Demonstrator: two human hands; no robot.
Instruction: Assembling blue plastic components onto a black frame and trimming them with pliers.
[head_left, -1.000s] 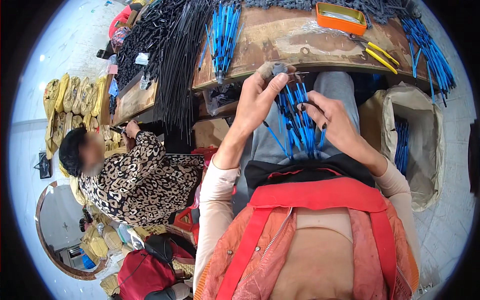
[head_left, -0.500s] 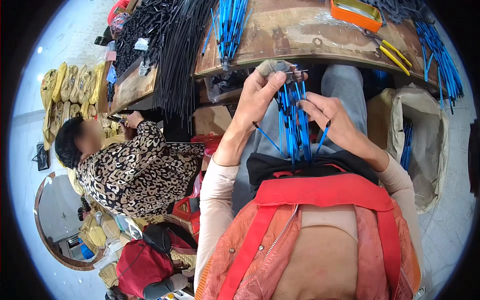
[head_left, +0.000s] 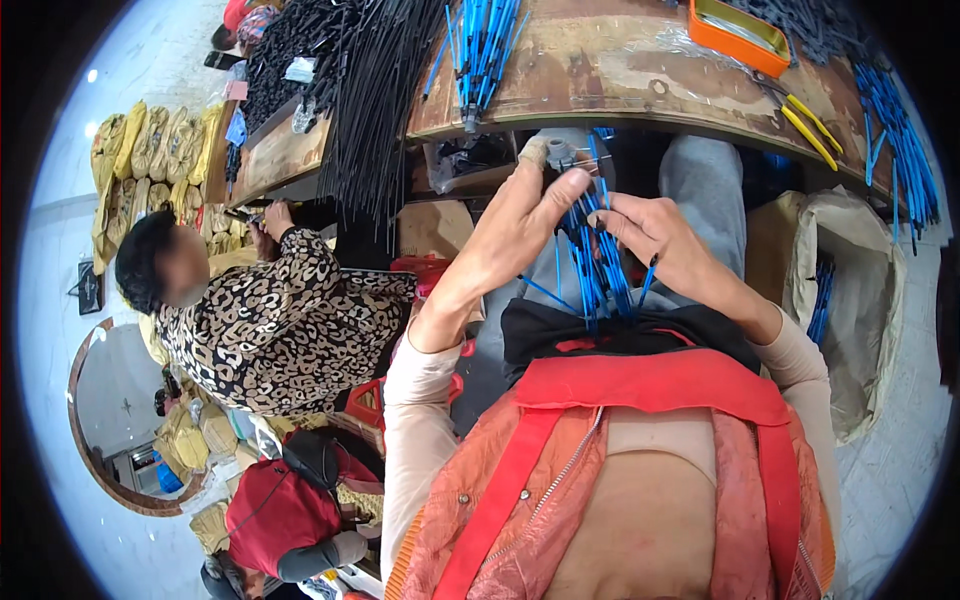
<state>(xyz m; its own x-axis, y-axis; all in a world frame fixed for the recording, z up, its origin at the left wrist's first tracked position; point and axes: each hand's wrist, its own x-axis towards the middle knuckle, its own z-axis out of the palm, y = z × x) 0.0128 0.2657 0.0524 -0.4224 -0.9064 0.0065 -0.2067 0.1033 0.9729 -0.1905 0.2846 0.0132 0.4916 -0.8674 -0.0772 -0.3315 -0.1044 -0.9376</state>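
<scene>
A bundle of blue and black ribs (head_left: 598, 270), like those of an umbrella, hangs over my lap from a grey round hub (head_left: 565, 152). My left hand (head_left: 515, 225) is closed round the hub end, its thumb laid across the top of the ribs; a pale cover sits on one of its fingertips. Thin metal wire ends stick out beside that thumb. On the bundle's right side, my right hand (head_left: 665, 240) has its thumb and fingers pinched together at a rib. The ribs' lower ends spread out near my waist.
The wooden table (head_left: 590, 85) bears another bundle of blue ribs (head_left: 482, 50), long black rods (head_left: 365, 120), yellow-handled pliers (head_left: 808, 130) and an orange box (head_left: 738, 38). More blue ribs (head_left: 897, 150) overhang its right end. A pale sack (head_left: 850, 300) stands right; a co-worker (head_left: 280, 320) sits left.
My left hand has turned, and its thumb has moved down over the ribs, leaving the grey hub more visible. My right hand stays at the ribs. The whole view has shifted slightly.
</scene>
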